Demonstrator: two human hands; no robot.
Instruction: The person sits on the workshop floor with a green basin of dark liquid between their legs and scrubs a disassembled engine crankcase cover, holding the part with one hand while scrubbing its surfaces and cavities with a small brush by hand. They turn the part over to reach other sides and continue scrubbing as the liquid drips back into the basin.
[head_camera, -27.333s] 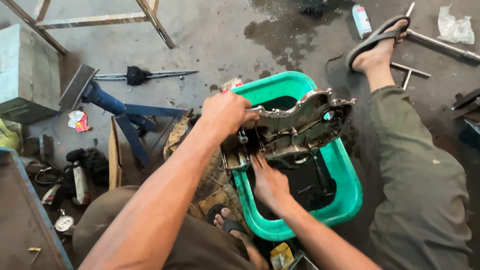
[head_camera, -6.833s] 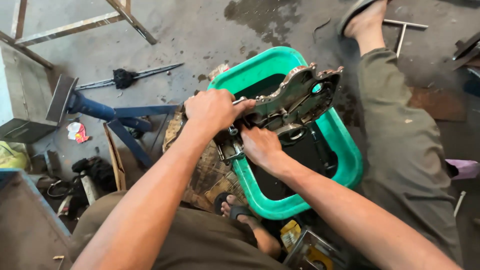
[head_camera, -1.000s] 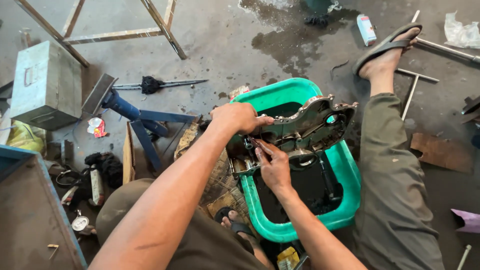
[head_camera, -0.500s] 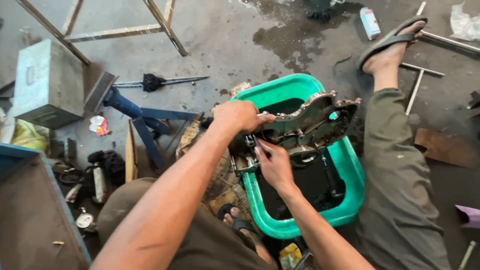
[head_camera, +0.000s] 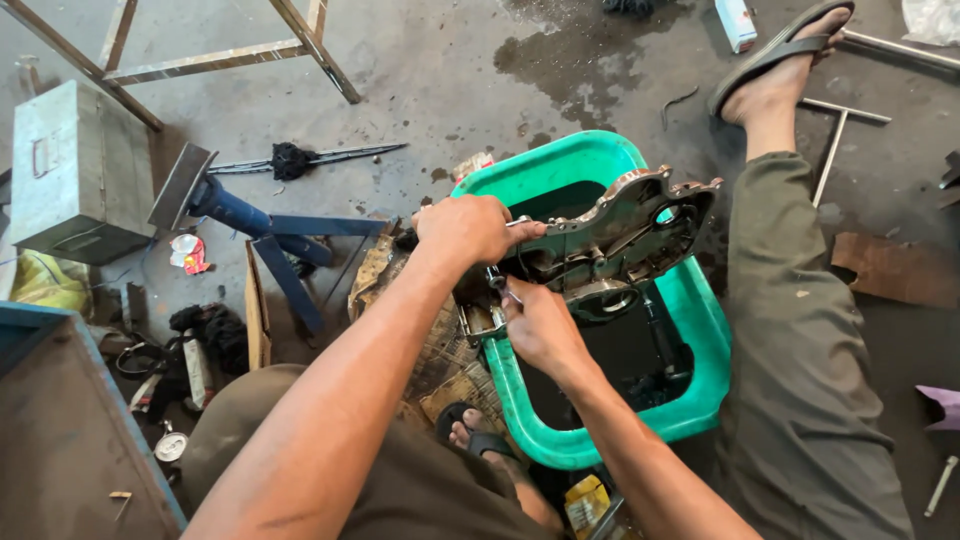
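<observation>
From the head camera, your left hand (head_camera: 470, 228) clamps its fingers shut over the near end of the metal engine cover (head_camera: 610, 245), holding it tilted above the green tub (head_camera: 700, 330). Your right hand (head_camera: 540, 325), at about six o'clock of the cover, has its fingers closed on a small thin tool (head_camera: 505, 292) pressed to the cover's underside. The cover looks greasy, and dark liquid fills the tub, so the cleaning seems partway, with more left. I count one cover, one tub, one grey metal box (head_camera: 70, 170) at nine o'clock, and one blue jack (head_camera: 255, 230) on the floor.
</observation>
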